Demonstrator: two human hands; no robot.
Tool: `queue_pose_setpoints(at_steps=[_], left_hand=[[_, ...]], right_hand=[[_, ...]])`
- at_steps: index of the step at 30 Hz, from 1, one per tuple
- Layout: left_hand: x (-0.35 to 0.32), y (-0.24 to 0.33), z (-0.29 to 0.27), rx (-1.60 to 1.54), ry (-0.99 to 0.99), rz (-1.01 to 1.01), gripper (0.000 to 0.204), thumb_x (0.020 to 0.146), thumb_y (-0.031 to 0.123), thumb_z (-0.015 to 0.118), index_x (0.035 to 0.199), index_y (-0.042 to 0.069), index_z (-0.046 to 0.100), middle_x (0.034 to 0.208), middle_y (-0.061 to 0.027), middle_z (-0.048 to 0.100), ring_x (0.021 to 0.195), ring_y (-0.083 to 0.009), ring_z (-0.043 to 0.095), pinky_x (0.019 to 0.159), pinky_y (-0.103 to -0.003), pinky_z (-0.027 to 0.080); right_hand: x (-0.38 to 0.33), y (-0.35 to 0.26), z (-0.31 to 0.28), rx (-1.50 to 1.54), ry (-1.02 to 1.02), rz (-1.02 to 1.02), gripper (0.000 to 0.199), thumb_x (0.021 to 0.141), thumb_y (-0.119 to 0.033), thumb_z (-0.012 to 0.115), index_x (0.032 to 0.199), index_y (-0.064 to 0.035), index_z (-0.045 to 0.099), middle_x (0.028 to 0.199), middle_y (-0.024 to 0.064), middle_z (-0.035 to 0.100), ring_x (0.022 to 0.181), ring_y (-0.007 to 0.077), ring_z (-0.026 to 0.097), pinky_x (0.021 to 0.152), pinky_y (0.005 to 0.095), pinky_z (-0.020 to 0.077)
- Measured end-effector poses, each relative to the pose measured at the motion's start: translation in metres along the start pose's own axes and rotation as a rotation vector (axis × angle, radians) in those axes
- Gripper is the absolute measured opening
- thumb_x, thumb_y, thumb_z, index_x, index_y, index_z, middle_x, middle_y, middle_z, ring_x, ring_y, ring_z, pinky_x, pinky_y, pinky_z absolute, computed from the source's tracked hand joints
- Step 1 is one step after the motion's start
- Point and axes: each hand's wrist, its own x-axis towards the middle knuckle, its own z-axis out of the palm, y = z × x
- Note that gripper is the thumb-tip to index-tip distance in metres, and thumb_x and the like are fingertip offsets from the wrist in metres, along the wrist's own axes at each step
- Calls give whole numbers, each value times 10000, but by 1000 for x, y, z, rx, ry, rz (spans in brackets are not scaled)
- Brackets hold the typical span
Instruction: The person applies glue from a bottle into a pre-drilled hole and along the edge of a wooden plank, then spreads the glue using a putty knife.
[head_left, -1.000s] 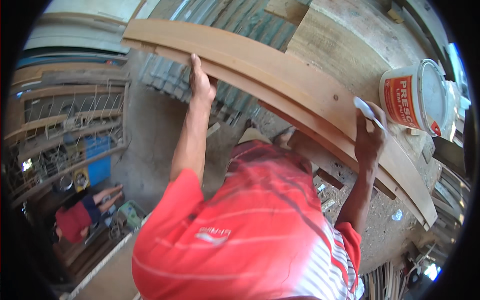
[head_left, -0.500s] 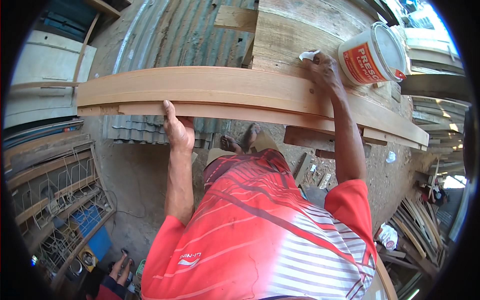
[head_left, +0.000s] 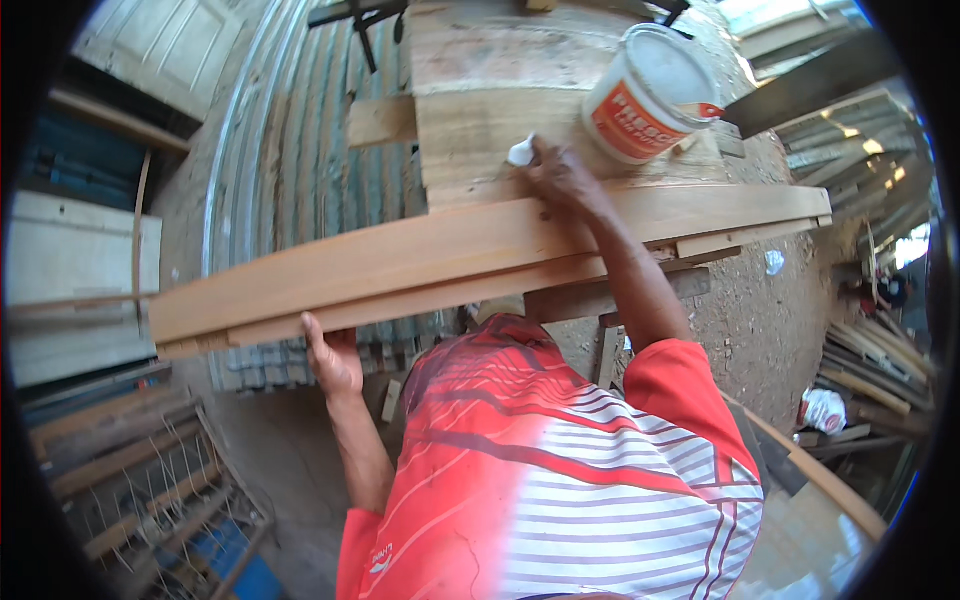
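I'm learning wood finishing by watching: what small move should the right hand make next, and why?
Probably draw the white rag along the long wooden board. The right hand presses the rag at the board's far edge beside the white bucket, while the left hand steadies the near edge.

Corrugated metal sheeting [head_left: 290, 130] is leaning up behind everything, a white panelled door [head_left: 165, 45] is sitting top left, and loose timber offcuts [head_left: 880, 360] are piling up on the dirt at right.

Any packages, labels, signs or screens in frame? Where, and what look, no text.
White plastic bucket: upper right on the bench, just beyond the right hand; round, with an orange label band.
White bag: on the ground, lower right; crumpled, some red on it.
No signs or screens.
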Motion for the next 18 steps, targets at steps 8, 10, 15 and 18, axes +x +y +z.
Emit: queue_pose_setpoints(at_steps=[8, 10, 15, 18], left_hand=[[-2, -1, -3, 23, -3, 18, 631, 1017, 510, 610, 1499, 130, 465, 1449, -25, 536, 1305, -193, 518, 1064, -381, 432], [1, -4, -5, 15, -9, 40, 622, 1016, 506, 612, 1497, 139, 464, 1432, -25, 551, 1285, -202, 542, 1042, -389, 451], [0, -4, 6, 4, 16, 75, 628, 1012, 487, 625, 1503, 133, 455, 1433, -32, 549, 1289, -214, 548, 1041, -410, 476], [3, -8, 7, 9, 49, 95, 615, 1019, 461, 624, 1497, 114, 456, 1436, -47, 545, 1291, -224, 551, 1044, -416, 484]], right_hand=[[-51, -57, -108, 198, 60, -182, 333, 922, -339, 737, 1000, -18, 704, 926, 187, 715, 880, 380, 697, 784, 471, 537], [-34, -52, -151, 135, 288, -177, 269, 940, -283, 715, 1003, -22, 706, 932, 196, 716, 877, 380, 700, 775, 470, 537], [46, 19, -222, -240, 224, -34, 226, 960, -237, 658, 1001, -20, 709, 947, 228, 714, 871, 392, 695, 780, 496, 529], [86, 60, -229, -432, -66, -16, 266, 935, -252, 664, 1023, -6, 713, 1009, 239, 713, 956, 392, 689, 836, 502, 520]])
